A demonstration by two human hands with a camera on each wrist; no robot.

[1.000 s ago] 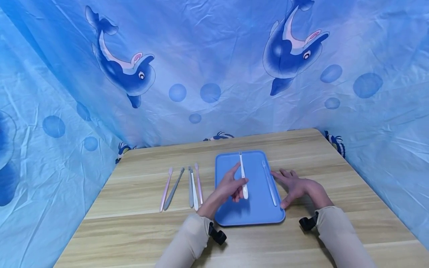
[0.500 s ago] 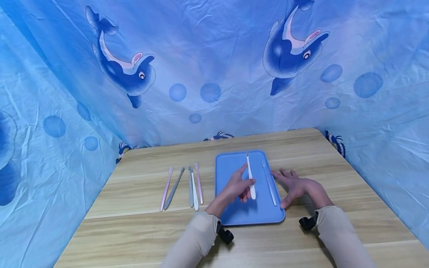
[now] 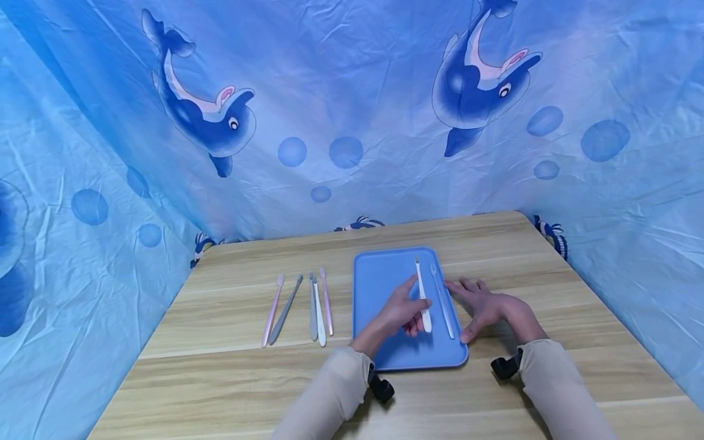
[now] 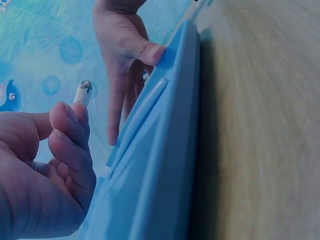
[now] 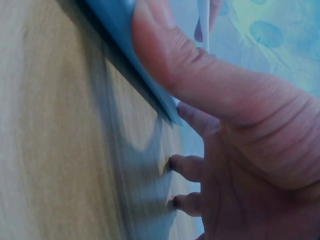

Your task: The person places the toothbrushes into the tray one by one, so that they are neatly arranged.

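My left hand (image 3: 403, 311) pinches a white toothbrush (image 3: 421, 292) between thumb and fingers, held above the blue tray (image 3: 376, 269). In the left wrist view the white toothbrush's handle end (image 4: 83, 93) sticks out past the curled fingers. A light blue toothbrush (image 3: 442, 302) lies lengthwise in the tray along its right side, just right of the held one. With fingers spread, my right hand (image 3: 491, 307) touches the tray's right edge. Its thumb rests on the tray's rim in the right wrist view, and other fingertips rest on the table.
Left of the tray, several toothbrushes lie on the wooden table (image 3: 220, 373): a pink one (image 3: 272, 313) beside a grey one (image 3: 286, 310), then another grey one (image 3: 313, 311), a white one (image 3: 319, 318) and a second pink one (image 3: 327, 305). A blue dolphin-print curtain (image 3: 352, 91) hangs behind.
My left hand has carried the white toothbrush rightward over the tray, closer to the light blue one. The right hand has stayed at the tray's edge.
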